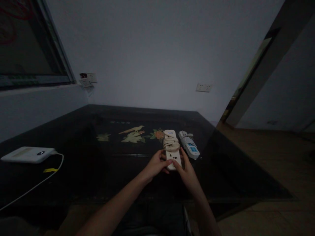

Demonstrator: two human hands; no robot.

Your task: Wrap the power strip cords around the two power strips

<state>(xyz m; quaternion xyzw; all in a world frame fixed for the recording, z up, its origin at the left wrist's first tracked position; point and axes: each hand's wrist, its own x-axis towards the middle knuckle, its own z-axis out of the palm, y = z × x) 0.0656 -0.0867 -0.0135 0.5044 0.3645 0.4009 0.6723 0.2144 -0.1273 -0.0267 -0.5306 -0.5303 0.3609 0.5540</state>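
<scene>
Both my hands grip a white power strip [170,133] near its front end, with its own cord [171,143] wound around the middle. My left hand [157,164] is closed on the left side, thumb on the top face. My right hand [185,166] is closed on the right side, its thumb also on top near the socket holes. Just to the right, a second white power strip [193,150] with blue socket panels lies on the table, a grey-white cord wrapped around it. Fingers beneath the held strip are mostly hidden.
The glossy black table [81,183] bears a bird-and-flower picture [134,134]. At its left lies a white power bank [29,154] with a white cable [36,186] and a yellow tag [50,170]. Wall sockets [203,87] sit on the wall behind.
</scene>
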